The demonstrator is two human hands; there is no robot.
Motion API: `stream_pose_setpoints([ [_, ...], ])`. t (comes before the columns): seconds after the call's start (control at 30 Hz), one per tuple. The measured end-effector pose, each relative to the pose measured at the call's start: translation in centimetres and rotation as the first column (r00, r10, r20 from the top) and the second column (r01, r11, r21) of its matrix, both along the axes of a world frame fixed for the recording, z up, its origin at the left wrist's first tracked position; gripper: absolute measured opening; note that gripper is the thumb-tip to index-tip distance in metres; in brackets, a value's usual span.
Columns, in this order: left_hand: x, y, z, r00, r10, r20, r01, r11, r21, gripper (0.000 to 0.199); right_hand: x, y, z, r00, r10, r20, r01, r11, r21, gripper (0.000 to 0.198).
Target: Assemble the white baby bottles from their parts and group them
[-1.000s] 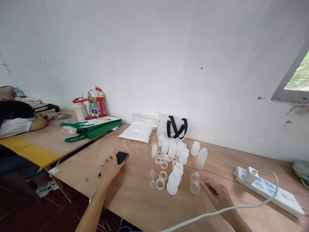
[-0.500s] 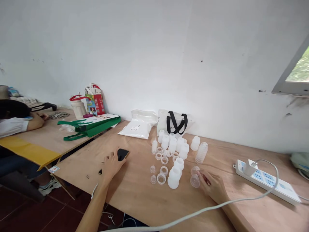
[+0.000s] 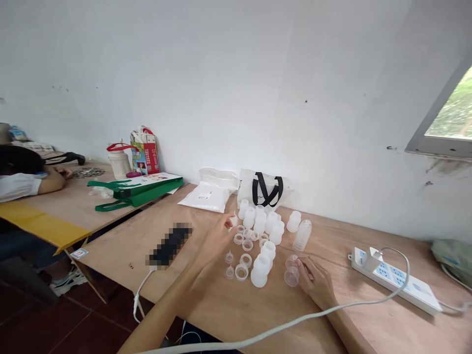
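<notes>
Right of the left hand [image 3: 222, 235], white bottles [image 3: 259, 277] could be toppled by a sideways swing; at least eight are counted. One cap stack [image 3: 302, 236] is set beyond the right hand [image 3: 316, 281]. One teat stack [image 3: 234, 220], met by the left hand's narrowed fingers, could be spilled by uneven pinching. Two loose caps [image 3: 291, 277] are touched by the right hand's bunched fingers; whether either hand grips cannot be told. Between them, two front rings [image 3: 242, 279], at least five rear rings [image 3: 247, 249] and two single teats [image 3: 230, 272] are laid.

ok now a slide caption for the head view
Left hand at a stack of spouted caps, right hand at clear cups, white containers between them on a wooden table.
</notes>
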State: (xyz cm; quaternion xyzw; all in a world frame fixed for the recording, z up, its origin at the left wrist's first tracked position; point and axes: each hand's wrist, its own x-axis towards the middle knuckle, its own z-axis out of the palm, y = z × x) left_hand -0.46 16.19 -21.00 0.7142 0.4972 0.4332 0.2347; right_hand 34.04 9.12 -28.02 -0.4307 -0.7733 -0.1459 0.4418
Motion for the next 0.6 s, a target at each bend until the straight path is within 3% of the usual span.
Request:
stream_pose_setpoints([
  [0.07, 1.8, 1.7, -0.6, 0.996, -0.069, 0.059, 0.069, 0.998, 0.009, 0.039, -0.3, 0.6, 0.2, 1.0, 0.023, -0.005, -0.023, 1.0, 0.016, 0.024],
  [0.17, 2.9, 3.0, -1.8, 0.993, -0.039, 0.108, 0.034, 0.998, 0.05, 0.043, -1.0, 1.7, 0.4, 0.998, 0.055, -0.018, -0.053, 0.997, 0.055, 0.019],
  [0.47, 2.3, 2.6, -4.6, 0.992, -0.062, 0.113, 0.052, 0.995, 0.083, 0.047, -2.1, 0.7, 0.3, 0.997, 0.071, -0.025, -0.071, 0.997, -0.009, 0.023],
  [0.53, 2.6, 2.8, -4.5, 0.987, -0.013, 0.161, -0.003, 0.995, 0.096, 0.048, -2.0, 0.4, 0.5, 0.998, 0.069, -0.013, -0.069, 0.998, -0.005, 0.022],
  [0.6, 2.3, 2.5, -4.0, 0.958, 0.115, 0.262, -0.148, 0.983, 0.111, 0.052, -2.0, 0.1, 0.9, 0.998, 0.061, -0.001, -0.061, 0.998, 0.01, 0.021],
])
